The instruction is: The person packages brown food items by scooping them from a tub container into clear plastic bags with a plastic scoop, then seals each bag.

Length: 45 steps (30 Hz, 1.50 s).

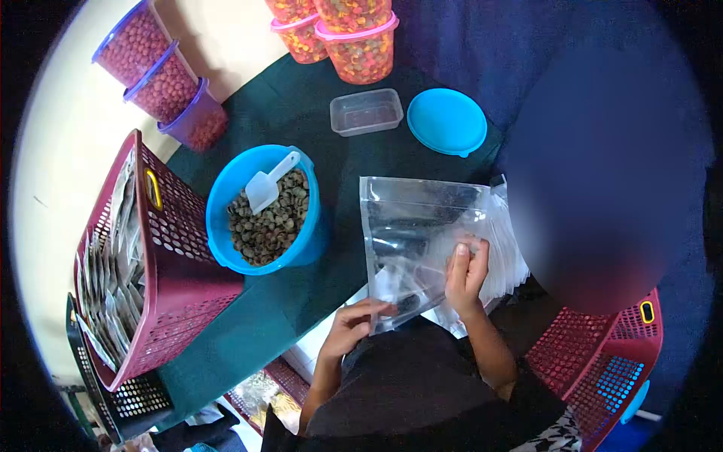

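Between my hands is a clear plastic zip bag (pixel 403 218), flat and see-through, in front of my body. My left hand (pixel 352 328) pinches its lower left corner, the fingertips partly behind the film. At the bag's right side my right hand (pixel 467 275) grips it with thumb against fingers. A stack of similar clear bags (pixel 501 252) lies just beyond the right hand. To the left stands a blue bucket (pixel 218 245) of dark, round, flat pieces (pixel 260 233), and a white scoop (pixel 265 188) rests on top of them.
A maroon basket (pixel 177 301) of filled packets stands left of the bucket. Behind are a clear tray (pixel 367 113), a blue lid (pixel 447 120), pink-lidded tubs (pixel 358 56) and purple tubs (pixel 169 87). Another maroon basket (pixel 572 346) sits at right, beside a large blurred patch.
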### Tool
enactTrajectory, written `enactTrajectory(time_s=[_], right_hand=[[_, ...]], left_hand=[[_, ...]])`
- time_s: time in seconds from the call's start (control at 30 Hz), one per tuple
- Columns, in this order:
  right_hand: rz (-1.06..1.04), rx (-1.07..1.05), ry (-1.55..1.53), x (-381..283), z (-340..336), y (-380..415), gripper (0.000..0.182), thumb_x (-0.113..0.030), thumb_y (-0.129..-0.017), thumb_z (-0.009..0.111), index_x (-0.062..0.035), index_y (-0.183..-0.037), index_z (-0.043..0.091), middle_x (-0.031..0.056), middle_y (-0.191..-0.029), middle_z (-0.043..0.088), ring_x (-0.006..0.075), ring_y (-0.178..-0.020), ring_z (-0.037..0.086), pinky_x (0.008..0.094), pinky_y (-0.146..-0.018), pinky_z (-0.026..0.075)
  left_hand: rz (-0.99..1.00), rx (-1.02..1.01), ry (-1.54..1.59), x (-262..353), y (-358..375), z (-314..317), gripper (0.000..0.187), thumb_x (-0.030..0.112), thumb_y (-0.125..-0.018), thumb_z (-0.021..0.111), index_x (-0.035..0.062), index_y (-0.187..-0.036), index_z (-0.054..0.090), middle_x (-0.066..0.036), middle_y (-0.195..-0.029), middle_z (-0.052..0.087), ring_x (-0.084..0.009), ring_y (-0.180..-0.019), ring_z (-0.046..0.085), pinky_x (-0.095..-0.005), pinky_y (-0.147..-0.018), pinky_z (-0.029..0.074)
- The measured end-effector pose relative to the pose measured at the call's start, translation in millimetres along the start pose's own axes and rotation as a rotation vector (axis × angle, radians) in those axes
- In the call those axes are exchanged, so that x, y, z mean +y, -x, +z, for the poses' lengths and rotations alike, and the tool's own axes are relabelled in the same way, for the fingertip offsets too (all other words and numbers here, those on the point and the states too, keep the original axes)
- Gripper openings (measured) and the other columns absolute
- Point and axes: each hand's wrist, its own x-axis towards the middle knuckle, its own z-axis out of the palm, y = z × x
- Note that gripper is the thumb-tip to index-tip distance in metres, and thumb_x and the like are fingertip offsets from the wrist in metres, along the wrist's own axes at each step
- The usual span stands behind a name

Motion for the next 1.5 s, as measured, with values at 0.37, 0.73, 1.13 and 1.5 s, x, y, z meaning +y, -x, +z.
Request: enactTrajectory(time_s=[0.37, 0.73, 1.13, 1.5], right_hand=[[-0.297, 0.221, 0.695, -3.3, -54.0, 7.2, 0.012, -0.007, -0.083, 0.047, 0.0011, -0.092, 0.050, 0.0147, -0.068, 0.055, 0.0165, -0.059, 0.055, 0.0283, -0.053, 0.042], [0.196, 0.135, 1.038, -24.2, -208.3, -12.3, 0.035, -0.005, -0.067, 0.063, -0.0013, -0.097, 0.045, 0.0131, -0.057, 0.051, 0.0250, -0.049, 0.053, 0.0337, -0.048, 0.039], [-0.045, 0.184, 0.745, 16.5, -156.2, -42.1, 0.022, 0.001, -0.081, 0.048, -0.0032, -0.102, 0.047, 0.0162, -0.092, 0.061, 0.0234, -0.083, 0.062, 0.0283, -0.063, 0.049], [0.113, 0.167, 0.776, 19.7, -183.2, -56.9, 0.012, -0.002, -0.080, 0.047, -0.0020, -0.090, 0.054, 0.0121, -0.084, 0.059, 0.0209, -0.073, 0.061, 0.0287, -0.064, 0.048]], left_hand=[[-0.181, 0.170, -0.251, 9.6, 3.6, -5.5, 0.022, 0.009, -0.082, 0.050, -0.0010, -0.100, 0.056, -0.012, -0.092, 0.060, -0.0193, -0.088, 0.056, -0.0315, -0.082, 0.042], [-0.436, 0.087, -0.290, -71.9, -43.2, 19.2, 0.025, 0.015, -0.085, 0.052, 0.0013, -0.106, 0.051, -0.006, -0.096, 0.058, -0.0136, -0.090, 0.053, -0.0249, -0.074, 0.041], [-0.570, -0.141, -0.641, -144.0, -48.2, 25.2, 0.046, 0.029, -0.081, 0.057, -0.0006, -0.113, 0.043, -0.016, -0.102, 0.052, -0.0234, -0.086, 0.056, -0.0332, -0.071, 0.045], [-0.687, -0.005, -0.626, -182.3, -42.5, 0.6, 0.055, 0.032, -0.079, 0.057, -0.0022, -0.118, 0.038, -0.019, -0.111, 0.048, -0.0233, -0.087, 0.056, -0.0314, -0.066, 0.048]])
